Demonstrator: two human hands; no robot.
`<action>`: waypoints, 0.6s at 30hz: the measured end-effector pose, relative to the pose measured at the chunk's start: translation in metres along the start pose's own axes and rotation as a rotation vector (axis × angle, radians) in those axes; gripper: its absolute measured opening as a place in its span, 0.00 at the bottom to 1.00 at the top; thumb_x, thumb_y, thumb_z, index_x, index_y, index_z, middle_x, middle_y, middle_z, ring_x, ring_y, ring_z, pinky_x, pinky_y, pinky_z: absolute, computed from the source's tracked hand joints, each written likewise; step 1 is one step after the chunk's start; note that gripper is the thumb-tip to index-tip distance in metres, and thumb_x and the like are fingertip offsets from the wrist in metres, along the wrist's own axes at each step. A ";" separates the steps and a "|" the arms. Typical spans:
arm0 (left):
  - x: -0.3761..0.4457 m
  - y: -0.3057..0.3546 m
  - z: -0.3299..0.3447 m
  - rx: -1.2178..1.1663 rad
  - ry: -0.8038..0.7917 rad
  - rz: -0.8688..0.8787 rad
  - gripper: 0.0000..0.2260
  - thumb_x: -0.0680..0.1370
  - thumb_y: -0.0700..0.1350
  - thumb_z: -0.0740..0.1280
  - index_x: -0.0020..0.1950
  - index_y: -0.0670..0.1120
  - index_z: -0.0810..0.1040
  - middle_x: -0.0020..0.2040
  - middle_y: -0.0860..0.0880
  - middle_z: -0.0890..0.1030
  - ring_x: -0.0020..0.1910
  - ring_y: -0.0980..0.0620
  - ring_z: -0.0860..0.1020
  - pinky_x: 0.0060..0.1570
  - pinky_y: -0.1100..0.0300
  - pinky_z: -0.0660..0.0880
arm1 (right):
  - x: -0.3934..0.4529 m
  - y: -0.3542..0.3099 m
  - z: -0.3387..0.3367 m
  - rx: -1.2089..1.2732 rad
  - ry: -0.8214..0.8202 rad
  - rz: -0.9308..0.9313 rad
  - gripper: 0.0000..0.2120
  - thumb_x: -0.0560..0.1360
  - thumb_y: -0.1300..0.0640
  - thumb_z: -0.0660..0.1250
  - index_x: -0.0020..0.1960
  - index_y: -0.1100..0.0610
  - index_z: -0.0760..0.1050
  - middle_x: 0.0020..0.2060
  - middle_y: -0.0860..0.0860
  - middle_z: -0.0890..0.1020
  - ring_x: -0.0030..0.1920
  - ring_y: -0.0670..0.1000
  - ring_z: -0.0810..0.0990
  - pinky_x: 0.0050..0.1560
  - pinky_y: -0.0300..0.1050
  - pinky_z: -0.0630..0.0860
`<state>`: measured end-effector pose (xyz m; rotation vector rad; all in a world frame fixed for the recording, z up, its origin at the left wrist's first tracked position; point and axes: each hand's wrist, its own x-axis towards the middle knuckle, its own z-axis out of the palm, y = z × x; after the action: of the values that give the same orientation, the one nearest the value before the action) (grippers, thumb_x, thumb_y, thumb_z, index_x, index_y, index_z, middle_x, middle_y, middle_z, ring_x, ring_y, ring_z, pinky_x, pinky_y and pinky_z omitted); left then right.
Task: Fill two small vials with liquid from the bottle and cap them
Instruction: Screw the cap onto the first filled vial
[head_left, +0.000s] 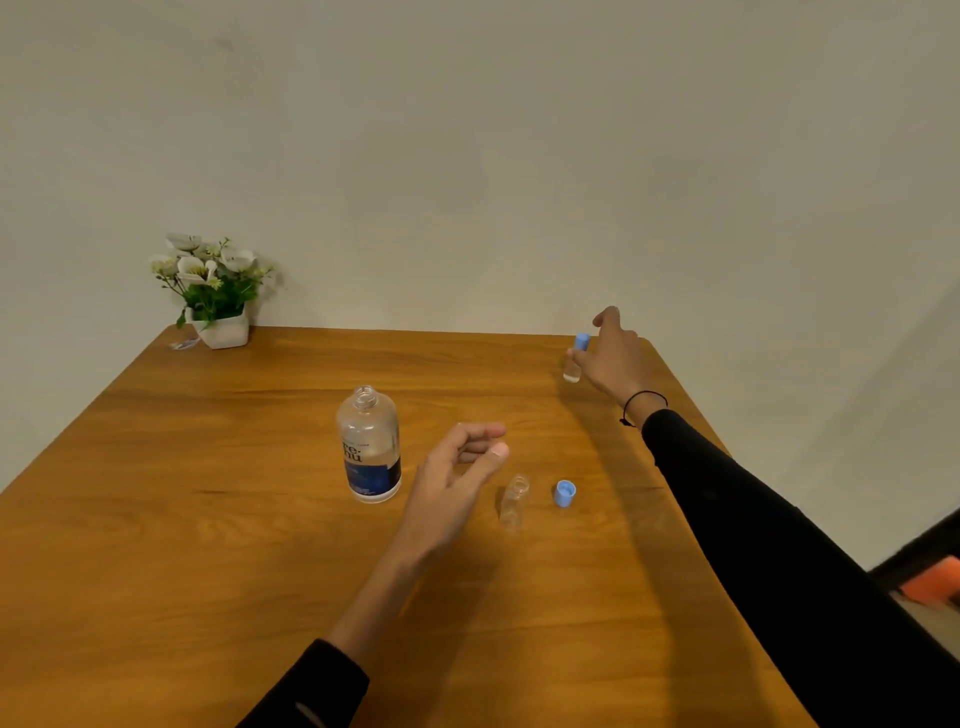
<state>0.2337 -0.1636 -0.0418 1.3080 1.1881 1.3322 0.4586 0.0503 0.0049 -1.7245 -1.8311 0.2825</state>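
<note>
A clear bottle (370, 447) with a blue label stands uncapped at the table's middle, partly filled. Just right of it my left hand (457, 478) hovers with fingers loosely curled, holding nothing. An uncapped clear vial (514, 503) stands to the right of that hand, and a loose blue cap (564, 492) lies beside the vial. At the far right of the table my right hand (615, 358) grips a second vial (575, 361) that wears a blue cap and holds some liquid. Its base is at the tabletop.
A white pot of artificial white flowers (215, 291) stands in the far left corner of the wooden table (208, 519), against the wall. A small clear object (183, 343) lies beside the pot. The table's right edge runs close under my right forearm.
</note>
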 end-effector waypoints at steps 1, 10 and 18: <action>-0.005 -0.003 -0.002 -0.012 -0.033 -0.009 0.19 0.76 0.60 0.72 0.66 0.58 0.82 0.60 0.55 0.85 0.63 0.55 0.82 0.64 0.54 0.81 | -0.005 0.001 0.001 0.010 0.031 -0.005 0.24 0.81 0.52 0.72 0.70 0.58 0.65 0.40 0.54 0.80 0.34 0.52 0.76 0.31 0.41 0.66; -0.019 -0.028 0.016 0.459 -0.091 0.007 0.25 0.78 0.55 0.76 0.74 0.58 0.76 0.64 0.62 0.79 0.61 0.64 0.77 0.54 0.68 0.72 | -0.067 -0.011 0.013 0.173 0.113 -0.111 0.15 0.82 0.56 0.69 0.65 0.54 0.69 0.32 0.48 0.79 0.30 0.46 0.77 0.30 0.38 0.68; -0.025 -0.024 0.013 0.448 -0.026 0.039 0.15 0.81 0.53 0.73 0.68 0.58 0.81 0.57 0.63 0.81 0.56 0.67 0.77 0.48 0.71 0.72 | -0.104 -0.029 0.019 0.346 0.025 -0.159 0.11 0.81 0.59 0.71 0.61 0.53 0.73 0.33 0.48 0.76 0.32 0.46 0.74 0.36 0.42 0.71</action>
<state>0.2470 -0.1848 -0.0694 1.6622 1.5057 1.1062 0.4213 -0.0487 -0.0229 -1.3338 -1.7688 0.4791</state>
